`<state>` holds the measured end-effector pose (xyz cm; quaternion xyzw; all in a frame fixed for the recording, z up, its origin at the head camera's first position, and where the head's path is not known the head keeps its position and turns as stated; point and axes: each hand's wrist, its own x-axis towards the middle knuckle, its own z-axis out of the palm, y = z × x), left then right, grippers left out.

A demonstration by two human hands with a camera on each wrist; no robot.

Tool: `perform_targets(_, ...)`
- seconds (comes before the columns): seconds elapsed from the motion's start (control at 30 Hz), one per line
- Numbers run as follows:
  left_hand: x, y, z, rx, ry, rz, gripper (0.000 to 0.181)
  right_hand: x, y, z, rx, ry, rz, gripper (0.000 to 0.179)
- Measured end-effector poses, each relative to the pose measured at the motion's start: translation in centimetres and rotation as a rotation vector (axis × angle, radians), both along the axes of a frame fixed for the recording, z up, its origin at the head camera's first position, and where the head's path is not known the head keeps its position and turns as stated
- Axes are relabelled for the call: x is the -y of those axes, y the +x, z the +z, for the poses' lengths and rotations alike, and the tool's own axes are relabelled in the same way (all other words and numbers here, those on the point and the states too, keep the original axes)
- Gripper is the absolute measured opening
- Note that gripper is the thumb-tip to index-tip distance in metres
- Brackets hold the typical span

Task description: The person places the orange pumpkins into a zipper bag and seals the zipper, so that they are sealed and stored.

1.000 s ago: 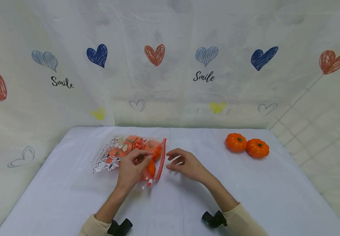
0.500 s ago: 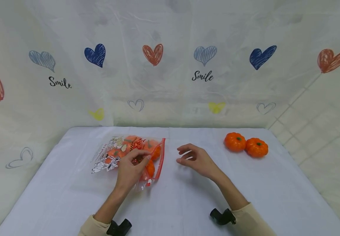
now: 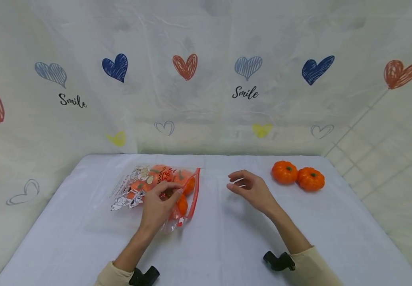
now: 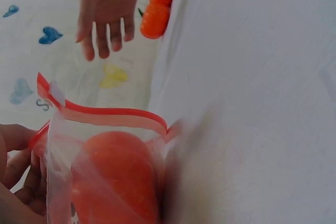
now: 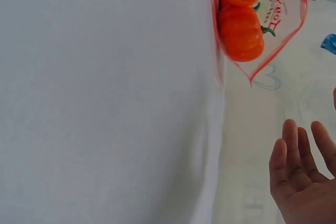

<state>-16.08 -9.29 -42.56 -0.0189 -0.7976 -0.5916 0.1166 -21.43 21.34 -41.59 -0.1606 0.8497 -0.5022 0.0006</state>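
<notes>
A clear zip bag with a red zip edge and printed cartoon figures lies on the left half of the table. Several small orange pumpkins show inside it, and its mouth gapes toward the right. My left hand pinches the upper side of that mouth between thumb and fingers. Over the middle of the table my right hand hovers with relaxed, slightly bent fingers, holding nothing. It is between the bag and two loose orange pumpkins, a left one and a right one, which sit side by side at the back right.
A white cloth covers the table. Behind it hangs a pale curtain printed with hearts and the word Smile. A black camera mount sits at each wrist, a left one and a right one.
My right hand has moved away from the bag's mouth, to the right toward the two loose pumpkins. My left hand has kept its pinch on the bag, which stays in place.
</notes>
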Motion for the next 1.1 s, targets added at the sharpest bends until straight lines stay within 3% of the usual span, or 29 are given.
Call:
perform_targets(0.37,0.0,-0.2,-0.1,-0.004,0.000,-0.004,0.015,-2.3,-0.4,-0.2,-0.040,0.010,-0.102,0.032)
perform_targets(1.1,0.1,-0.2,0.0,-0.016,-0.007,-0.002,0.014,-5.6,-1.3,-0.9,-0.031,0.044,-0.176,0.043)
